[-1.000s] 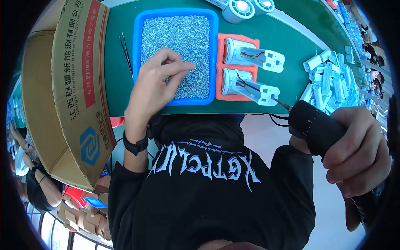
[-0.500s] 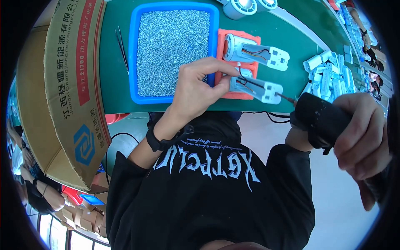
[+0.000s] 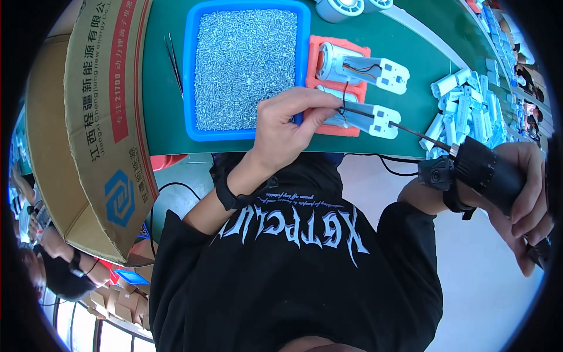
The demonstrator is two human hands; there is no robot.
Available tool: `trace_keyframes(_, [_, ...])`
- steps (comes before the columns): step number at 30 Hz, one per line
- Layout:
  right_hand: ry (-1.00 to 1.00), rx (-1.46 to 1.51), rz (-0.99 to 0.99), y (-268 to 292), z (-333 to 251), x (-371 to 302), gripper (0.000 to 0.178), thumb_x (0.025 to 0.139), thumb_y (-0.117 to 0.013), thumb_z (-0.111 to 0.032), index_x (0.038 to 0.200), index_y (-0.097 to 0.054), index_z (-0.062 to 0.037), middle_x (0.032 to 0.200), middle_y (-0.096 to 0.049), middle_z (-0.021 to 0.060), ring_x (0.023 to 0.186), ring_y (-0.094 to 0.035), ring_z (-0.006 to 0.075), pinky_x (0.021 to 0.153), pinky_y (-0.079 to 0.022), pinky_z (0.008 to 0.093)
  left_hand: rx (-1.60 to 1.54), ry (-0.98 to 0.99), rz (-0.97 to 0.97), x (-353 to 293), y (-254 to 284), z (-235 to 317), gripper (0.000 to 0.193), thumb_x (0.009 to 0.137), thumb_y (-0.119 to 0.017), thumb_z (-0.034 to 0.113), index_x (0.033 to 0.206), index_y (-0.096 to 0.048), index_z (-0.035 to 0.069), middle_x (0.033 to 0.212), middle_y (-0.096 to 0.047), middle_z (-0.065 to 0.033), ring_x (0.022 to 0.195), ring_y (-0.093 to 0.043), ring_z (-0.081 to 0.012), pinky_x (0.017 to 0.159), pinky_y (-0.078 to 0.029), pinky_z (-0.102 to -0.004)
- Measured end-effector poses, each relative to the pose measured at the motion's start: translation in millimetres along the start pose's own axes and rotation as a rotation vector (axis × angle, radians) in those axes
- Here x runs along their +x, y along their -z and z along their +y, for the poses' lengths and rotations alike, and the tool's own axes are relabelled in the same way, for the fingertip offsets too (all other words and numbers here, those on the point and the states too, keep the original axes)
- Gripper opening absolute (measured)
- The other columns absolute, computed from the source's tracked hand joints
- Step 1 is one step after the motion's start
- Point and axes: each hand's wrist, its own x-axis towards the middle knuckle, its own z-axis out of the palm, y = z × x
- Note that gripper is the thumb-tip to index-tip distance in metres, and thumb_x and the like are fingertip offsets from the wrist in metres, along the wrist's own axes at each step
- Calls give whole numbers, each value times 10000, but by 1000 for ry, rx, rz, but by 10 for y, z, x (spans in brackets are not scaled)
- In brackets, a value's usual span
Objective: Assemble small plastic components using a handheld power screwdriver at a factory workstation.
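Observation:
My left hand (image 3: 288, 120) pinches thin dark wires (image 3: 345, 89) at the inner end of the nearer white plastic housing (image 3: 384, 122). That housing lies in an orange-red foam holder (image 3: 340, 131); a second white housing (image 3: 392, 76) with exposed wires lies in the same holder, just beyond it. My right hand (image 3: 525, 196) is wrapped round a black electric screwdriver (image 3: 487, 175). Its long bit (image 3: 423, 137) slants left into the outer end of the nearer housing. Where the bit's tip rests, close to my left fingertips, is hard to make out.
A blue tray (image 3: 189, 76) full of small metal screws stands left of the foam. Tweezers (image 3: 173, 66) lie beside it, near a large cardboard box (image 3: 108, 129). White plastic parts (image 3: 463, 108) are heaped at the right; white round parts (image 3: 340, 10) stand at the back. Other people work at both sides.
The screwdriver and my right hand have moved right, away from the housing, so more of the bit shows. My left fingers remain at the wires, which have shifted slightly.

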Motion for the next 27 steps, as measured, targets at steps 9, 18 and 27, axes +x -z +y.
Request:
trace_keyframes(9, [-29, 37, 36, -12, -21, 4, 438, 888, -613, -330, 1221, -507, -64, 733, -546, 17, 500, -566, 123, 420, -555, 263, -87, -40, -20, -22, 11, -12, 175, 746, -702, -56, 883, -739, 46, 849, -710, -91, 796, -670, -180, 682, -524, -265])
trace_keyframes(18, [-49, 132, -44, 16, 63, 57, 411, 904, -603, -282, 1231, -500, -57, 746, -543, 28, 513, -577, 139, 428, -564, 281, -138, -33, -40, -18, -28, 8, 202, 730, -698, -71, 891, -740, 43, 836, -704, -91, 774, -664, -188, 661, -521, -271])
trace_keyframes(27, [-92, 244, -101, -163, 376, -12, 348, 879, -617, -188, 1168, -503, -31, 727, -555, 33, 520, -581, 139, 440, -558, 284, 445, -326, -68, 293, 447, 178, 146, 715, -721, -3, 855, -707, 33, 817, -667, -79, 791, -626, -253, 692, -511, -327])
